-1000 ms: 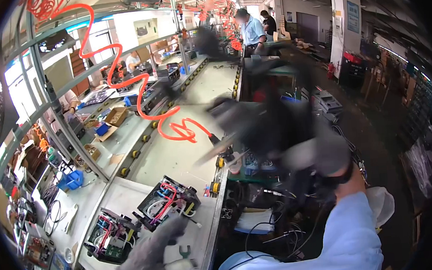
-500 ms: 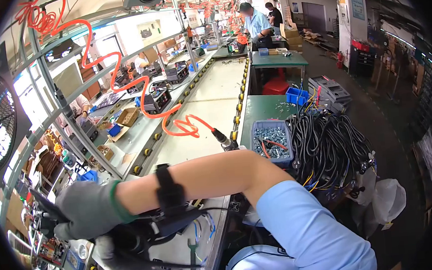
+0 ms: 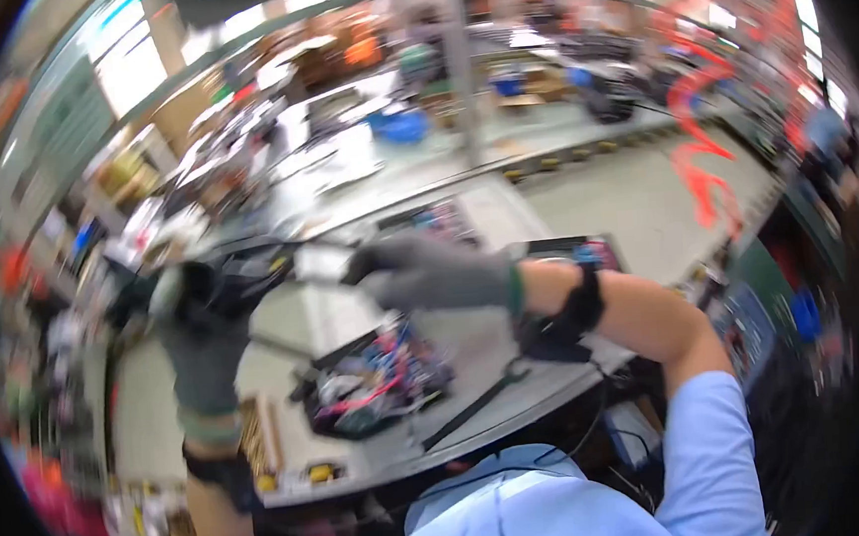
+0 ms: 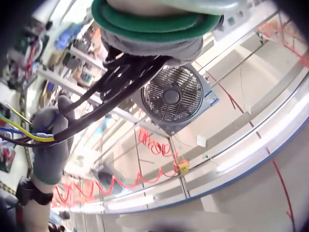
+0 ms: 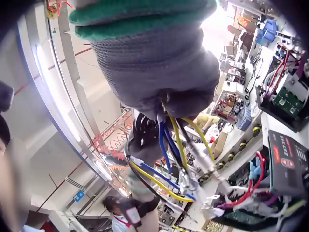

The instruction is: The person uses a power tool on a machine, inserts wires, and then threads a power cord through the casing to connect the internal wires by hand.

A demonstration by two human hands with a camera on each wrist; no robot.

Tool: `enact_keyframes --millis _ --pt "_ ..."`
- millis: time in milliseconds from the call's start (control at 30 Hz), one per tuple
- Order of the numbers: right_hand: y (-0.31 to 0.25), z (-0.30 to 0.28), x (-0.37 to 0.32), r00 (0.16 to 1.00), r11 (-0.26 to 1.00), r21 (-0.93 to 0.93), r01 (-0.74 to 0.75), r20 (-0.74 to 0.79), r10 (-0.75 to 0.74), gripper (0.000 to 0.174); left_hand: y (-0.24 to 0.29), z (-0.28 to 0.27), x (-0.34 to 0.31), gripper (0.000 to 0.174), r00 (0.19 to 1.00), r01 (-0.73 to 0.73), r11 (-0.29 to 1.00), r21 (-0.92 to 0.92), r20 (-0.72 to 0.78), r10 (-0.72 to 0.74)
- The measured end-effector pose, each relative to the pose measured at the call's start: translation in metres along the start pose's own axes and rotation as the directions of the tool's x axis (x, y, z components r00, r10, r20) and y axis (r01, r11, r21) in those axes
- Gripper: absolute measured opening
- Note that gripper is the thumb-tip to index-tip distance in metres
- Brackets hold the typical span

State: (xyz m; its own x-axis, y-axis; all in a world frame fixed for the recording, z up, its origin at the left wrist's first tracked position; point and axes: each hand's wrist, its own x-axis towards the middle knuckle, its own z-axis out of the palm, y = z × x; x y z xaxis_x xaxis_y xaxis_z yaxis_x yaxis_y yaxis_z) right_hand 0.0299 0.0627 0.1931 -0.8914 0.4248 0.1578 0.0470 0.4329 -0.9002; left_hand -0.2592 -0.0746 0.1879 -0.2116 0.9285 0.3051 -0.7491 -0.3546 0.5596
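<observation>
My gloved left hand [image 3: 200,334] grips a bundle of black power cables [image 4: 120,84], raised above the bench at the left in the head view. My gloved right hand [image 3: 440,272] is to its right, fingers curled round cable ends; yellow and blue wires [image 5: 179,140] with metal terminals hang below them in the right wrist view. Below the hands sits an open electrical unit [image 3: 382,376] with red and white wiring. A second unit with a black labelled panel [image 5: 288,162] shows in the right wrist view. The head view is blurred.
A dark wrench [image 3: 474,404] lies on the bench top [image 3: 547,384] near its front edge. Behind runs a roller-edged conveyor [image 3: 633,184]; a coiled red air hose [image 3: 690,150] hangs at the right. A box fan [image 4: 171,96] is mounted overhead.
The view has swung left to the bench. The right arm, earlier reaching across the body, has drawn back rightward. The cable bundle is now raised in the left hand, with the right at its ends.
</observation>
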Motion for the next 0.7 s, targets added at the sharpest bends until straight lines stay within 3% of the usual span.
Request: enact_keyframes --millis 33,67,100,133,167,200,300,467,500,533,567,600,667,700 --pt "0.018 0.005 0.019 0.994 0.987 -0.144 0.075 -0.066 -0.085 0.026 0.004 0.003 -0.001 0.026 0.983 0.039 0.996 0.077 0.176 -0.052" --pt "0.007 0.003 0.028 0.987 0.981 -0.105 -0.160 -0.012 0.160 0.025 0.010 -0.004 -0.005 0.025 0.991 0.042 0.979 0.199 0.118 -0.066" --pt "0.040 0.004 0.050 1.000 0.983 -0.182 0.007 -0.026 -0.012 0.025 0.012 0.000 -0.015 0.027 0.997 0.074 0.967 0.243 -0.042 -0.066" --pt "0.049 0.003 0.062 0.989 0.894 -0.431 0.121 -0.022 -0.145 0.025 0.016 -0.017 -0.021 0.031 0.998 0.066 0.957 0.283 -0.037 -0.057" --pt "0.035 0.007 0.067 1.000 0.885 -0.466 0.017 0.014 -0.011 0.026 0.018 -0.032 -0.027 0.032 0.995 0.071 0.964 0.255 -0.091 -0.049" --pt "0.042 0.014 0.072 0.996 0.842 -0.533 0.081 0.018 -0.085 0.024 0.019 -0.046 -0.028 0.034 0.990 0.081 0.971 0.224 -0.135 -0.051" --pt "0.043 0.034 0.086 0.994 0.676 -0.730 0.103 0.055 -0.092 0.021 0.014 -0.103 -0.022 0.029 0.980 0.079 0.991 0.105 -0.188 -0.059" --pt "0.070 0.031 0.095 0.998 0.657 -0.751 -0.068 -0.042 0.056 0.019 -0.041 -0.180 0.008 0.019 0.954 0.120 0.972 -0.201 -0.250 -0.169" --pt "0.086 0.028 0.093 0.999 0.550 -0.835 -0.022 -0.033 -0.009 0.019 -0.060 -0.183 0.012 0.019 0.940 0.129 0.983 -0.134 -0.300 -0.164" --pt "0.102 0.024 0.088 0.998 0.431 -0.902 0.017 -0.014 -0.067 0.018 -0.072 -0.201 0.011 0.022 0.901 0.281 0.959 0.043 -0.355 -0.248" --pt "0.116 0.022 0.085 0.991 0.318 -0.943 0.101 0.067 -0.116 0.016 -0.083 -0.219 0.004 0.026 0.813 0.456 0.863 0.217 -0.497 -0.304" --pt "0.121 0.024 0.083 0.992 0.314 -0.945 0.091 0.060 -0.107 0.016 -0.089 -0.225 0.000 0.030 0.713 0.617 0.703 0.354 -0.629 -0.309" --pt "0.126 0.034 0.080 0.998 0.349 -0.935 -0.065 -0.058 0.029 0.017 -0.084 -0.210 -0.012 0.031 0.621 0.743 0.557 0.370 -0.692 -0.368" --pt "0.125 0.033 0.081 0.995 0.373 -0.927 -0.025 -0.060 -0.081 0.019 -0.077 -0.180 -0.019 0.030 0.644 0.732 0.479 0.484 -0.722 -0.254"
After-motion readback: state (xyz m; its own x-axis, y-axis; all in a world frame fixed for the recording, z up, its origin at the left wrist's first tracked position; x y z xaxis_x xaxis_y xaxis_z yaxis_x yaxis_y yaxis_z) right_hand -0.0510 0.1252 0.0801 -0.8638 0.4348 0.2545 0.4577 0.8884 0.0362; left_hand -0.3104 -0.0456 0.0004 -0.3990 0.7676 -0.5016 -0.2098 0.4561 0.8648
